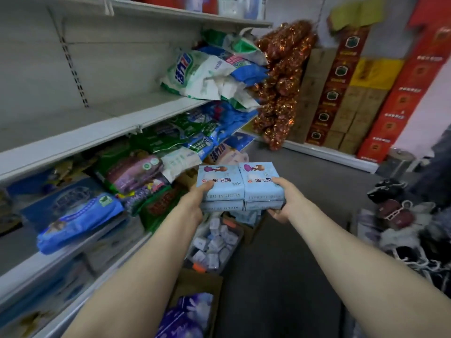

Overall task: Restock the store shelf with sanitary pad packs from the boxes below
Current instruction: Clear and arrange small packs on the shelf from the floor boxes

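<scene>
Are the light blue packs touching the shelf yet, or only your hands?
Apart. The head view shows the light blue packs held in mid-air between the left hand and right hand, with open space between them and the shelf.

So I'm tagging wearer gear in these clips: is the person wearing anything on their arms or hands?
Nothing visible. Both forearms are bare up to the frame's lower edge, with no sleeves in view. The left hand and right hand wear no gloves, and no watch, bracelet or ring shows on them.

Four light-blue pad packs (240, 189) held, stacked two by two; two hands.
</scene>
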Tool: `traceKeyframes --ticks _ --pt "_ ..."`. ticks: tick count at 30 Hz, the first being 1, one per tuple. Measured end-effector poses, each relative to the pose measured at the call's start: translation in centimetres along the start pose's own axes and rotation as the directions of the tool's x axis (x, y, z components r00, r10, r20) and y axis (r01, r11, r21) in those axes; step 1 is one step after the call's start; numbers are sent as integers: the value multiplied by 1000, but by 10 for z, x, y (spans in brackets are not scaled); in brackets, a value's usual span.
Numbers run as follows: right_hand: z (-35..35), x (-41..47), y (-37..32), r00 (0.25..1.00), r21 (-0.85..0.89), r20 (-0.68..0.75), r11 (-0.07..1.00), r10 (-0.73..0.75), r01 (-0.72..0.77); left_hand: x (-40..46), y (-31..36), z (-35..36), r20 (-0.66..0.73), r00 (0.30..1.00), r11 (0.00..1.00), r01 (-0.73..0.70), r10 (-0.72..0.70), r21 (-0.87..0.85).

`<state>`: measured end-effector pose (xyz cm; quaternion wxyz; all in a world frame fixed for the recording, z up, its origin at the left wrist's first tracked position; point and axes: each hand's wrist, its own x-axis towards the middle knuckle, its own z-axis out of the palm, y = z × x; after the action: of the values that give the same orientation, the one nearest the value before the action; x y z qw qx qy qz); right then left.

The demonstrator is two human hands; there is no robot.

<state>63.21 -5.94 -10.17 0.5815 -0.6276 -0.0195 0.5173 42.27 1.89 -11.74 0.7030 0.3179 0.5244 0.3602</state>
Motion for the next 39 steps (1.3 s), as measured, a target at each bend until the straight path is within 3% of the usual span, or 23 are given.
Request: traceKeyframes --ticks 7,17,32,39 --pt "-17 20 -30 990 28 -135 999 34 -31 30 11 46 55 996 997 71 -71 16" --pt "-8 75 -111 988 88 -152 995 -36 50 93 59 120 169 981 996 93 -92 4" --pt "6 272 -262 999 26 -54 1000 -7 8 278 102 262 41 999 993 35 -31 -112" --pt "8 322 -294 999 23 2 999 39 -39 323 110 294 -51 997 994 45 -51 -104"
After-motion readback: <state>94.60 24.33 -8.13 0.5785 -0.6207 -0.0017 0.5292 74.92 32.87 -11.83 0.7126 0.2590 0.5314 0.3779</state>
